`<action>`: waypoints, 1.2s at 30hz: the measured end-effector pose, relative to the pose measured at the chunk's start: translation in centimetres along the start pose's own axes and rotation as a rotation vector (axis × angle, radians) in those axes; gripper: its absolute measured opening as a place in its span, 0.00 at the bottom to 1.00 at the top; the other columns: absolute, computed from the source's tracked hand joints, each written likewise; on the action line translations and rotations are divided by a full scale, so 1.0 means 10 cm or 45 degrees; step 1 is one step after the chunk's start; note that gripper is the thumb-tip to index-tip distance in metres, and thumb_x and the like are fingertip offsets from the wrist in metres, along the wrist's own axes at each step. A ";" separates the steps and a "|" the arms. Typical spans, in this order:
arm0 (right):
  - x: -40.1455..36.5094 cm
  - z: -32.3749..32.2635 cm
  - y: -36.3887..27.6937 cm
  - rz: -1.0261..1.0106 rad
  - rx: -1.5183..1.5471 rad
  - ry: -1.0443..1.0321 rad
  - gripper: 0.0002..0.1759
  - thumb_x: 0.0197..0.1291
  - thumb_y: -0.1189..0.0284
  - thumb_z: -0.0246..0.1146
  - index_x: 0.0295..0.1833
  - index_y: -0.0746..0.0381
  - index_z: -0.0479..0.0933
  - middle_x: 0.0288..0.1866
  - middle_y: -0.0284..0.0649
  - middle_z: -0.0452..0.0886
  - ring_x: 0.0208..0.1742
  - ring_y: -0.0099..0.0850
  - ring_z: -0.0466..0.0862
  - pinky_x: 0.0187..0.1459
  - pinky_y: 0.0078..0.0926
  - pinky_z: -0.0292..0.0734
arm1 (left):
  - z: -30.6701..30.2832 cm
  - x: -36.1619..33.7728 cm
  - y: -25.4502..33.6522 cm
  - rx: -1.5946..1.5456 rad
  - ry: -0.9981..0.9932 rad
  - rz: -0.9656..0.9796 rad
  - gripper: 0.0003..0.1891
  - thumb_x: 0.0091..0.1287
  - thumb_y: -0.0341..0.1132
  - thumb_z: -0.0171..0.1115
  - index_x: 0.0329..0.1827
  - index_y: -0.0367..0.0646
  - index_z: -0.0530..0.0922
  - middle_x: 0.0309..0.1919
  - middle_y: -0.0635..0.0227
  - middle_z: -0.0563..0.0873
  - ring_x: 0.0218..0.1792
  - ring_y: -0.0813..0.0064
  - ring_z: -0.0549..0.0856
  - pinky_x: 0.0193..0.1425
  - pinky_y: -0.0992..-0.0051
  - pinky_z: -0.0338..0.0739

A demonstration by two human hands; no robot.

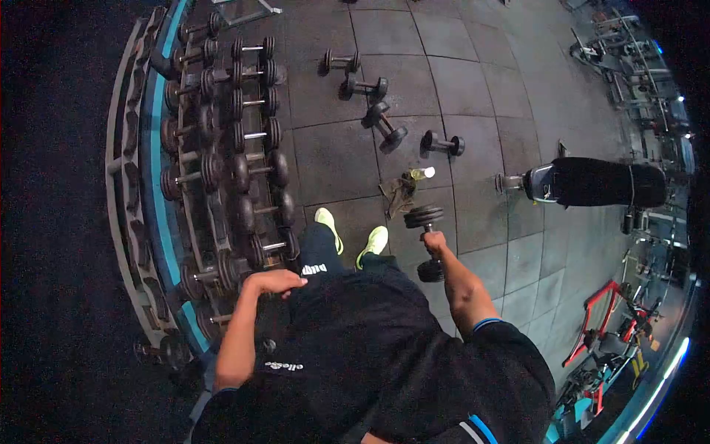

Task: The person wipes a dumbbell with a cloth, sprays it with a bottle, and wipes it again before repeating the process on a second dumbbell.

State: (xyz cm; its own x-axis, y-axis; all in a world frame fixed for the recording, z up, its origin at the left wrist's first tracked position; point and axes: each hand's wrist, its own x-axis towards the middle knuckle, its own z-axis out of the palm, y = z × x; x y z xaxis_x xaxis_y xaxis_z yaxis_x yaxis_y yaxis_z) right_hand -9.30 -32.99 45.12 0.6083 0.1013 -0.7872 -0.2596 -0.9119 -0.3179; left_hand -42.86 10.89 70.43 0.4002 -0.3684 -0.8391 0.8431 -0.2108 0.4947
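In the head view, my right hand [434, 242] is closed around the handle of a black dumbbell [424, 216], which hangs out to the right of my legs. One end of it points away from me, the other back toward my forearm. My left hand [276, 281] rests by my left hip, at the edge of my dark shirt [355, 318], with nothing in it. Its fingers reach inward over my dark trousers [318, 248]. Ahead of the dumbbell, a dark crumpled cloth [400, 197] lies on the floor beside a bottle [421, 174] with a white cap.
A rack of dumbbells [255, 135] runs along my left. Several loose dumbbells [384, 127] lie on the tiled floor [473, 177] ahead. To the right stands a black padded bench [610, 181]. A red-framed machine [592, 318] is farther right.
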 end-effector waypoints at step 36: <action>6.19 3.86 -0.50 -0.620 -0.259 -0.023 0.24 0.58 0.49 0.62 0.28 0.60 0.84 0.33 0.51 0.87 0.38 0.55 0.87 0.43 0.49 0.82 | -0.79 4.85 -0.06 0.301 0.190 0.163 0.20 0.70 0.46 0.57 0.49 0.35 0.82 0.37 0.49 0.88 0.40 0.49 0.89 0.45 0.52 0.83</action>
State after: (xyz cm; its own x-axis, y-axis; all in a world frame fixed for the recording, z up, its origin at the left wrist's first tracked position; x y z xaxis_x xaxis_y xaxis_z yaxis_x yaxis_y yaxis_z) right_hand 0.73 -6.81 -22.39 0.6083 0.5379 -0.5836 0.2021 -0.8161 -0.5415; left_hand -21.08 0.35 27.69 0.5611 -0.2719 -0.7819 0.6826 -0.3824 0.6228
